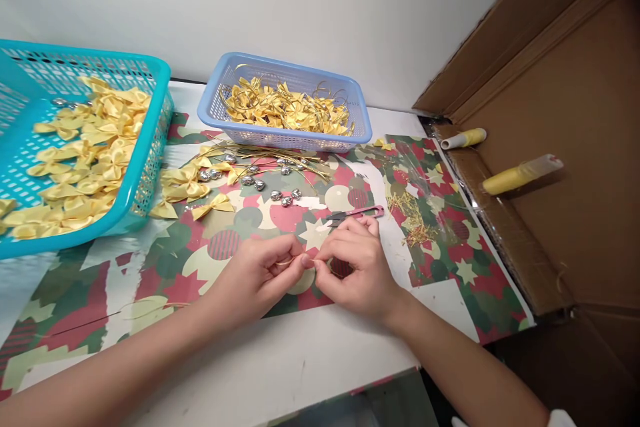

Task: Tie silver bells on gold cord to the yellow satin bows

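Observation:
My left hand (273, 273) and my right hand (353, 263) meet over the patterned tabletop, fingertips almost touching. Both are closed in a pinch on one thin gold cord (285, 262), which spans the small gap between them. Most of the cord is hidden by my fingers. Just beyond my right hand lies a pair of pink-handled snips (356, 213). Several silver bells (287, 201) are scattered ahead of my hands. Yellow satin bows (214, 205) lie to the left of the bells, and a bundle of gold cords (280, 155) stretches behind them.
A turquoise basket (150, 167) with yellow bows stands at the left. The blue basket (295, 137) at the back holds bows with gold cords. Gold clippings (417, 220) lie to the right. Two yellow-wrapped tubes (520, 175) stick out from the cardboard wall (565, 107).

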`<state>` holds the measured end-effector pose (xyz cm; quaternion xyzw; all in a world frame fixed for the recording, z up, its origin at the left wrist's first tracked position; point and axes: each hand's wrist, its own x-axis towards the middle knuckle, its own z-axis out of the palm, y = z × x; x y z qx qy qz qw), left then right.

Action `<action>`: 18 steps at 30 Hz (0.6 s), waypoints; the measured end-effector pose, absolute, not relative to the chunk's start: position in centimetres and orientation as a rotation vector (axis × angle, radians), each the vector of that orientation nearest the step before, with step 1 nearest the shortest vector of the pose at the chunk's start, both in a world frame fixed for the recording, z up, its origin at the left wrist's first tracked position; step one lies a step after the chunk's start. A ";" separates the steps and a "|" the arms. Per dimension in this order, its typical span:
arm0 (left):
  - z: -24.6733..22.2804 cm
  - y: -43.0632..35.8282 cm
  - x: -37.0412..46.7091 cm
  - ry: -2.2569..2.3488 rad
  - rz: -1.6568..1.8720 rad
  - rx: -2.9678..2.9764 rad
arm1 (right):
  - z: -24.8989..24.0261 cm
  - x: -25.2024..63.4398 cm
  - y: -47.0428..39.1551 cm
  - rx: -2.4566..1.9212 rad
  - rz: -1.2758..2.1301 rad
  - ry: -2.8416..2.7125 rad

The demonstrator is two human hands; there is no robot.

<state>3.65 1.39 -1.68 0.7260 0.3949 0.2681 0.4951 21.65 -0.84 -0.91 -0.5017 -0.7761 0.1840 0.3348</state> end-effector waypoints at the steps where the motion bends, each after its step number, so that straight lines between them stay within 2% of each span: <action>1: -1.7 1.4 3.6 0.959 0.646 1.753 | -0.8 21.7 -0.8 -1.300 0.477 -2.027; 18: -2.0 1.4 3.4 0.979 0.642 1.667 | 0.3 23.2 -0.4 -1.350 0.504 -2.038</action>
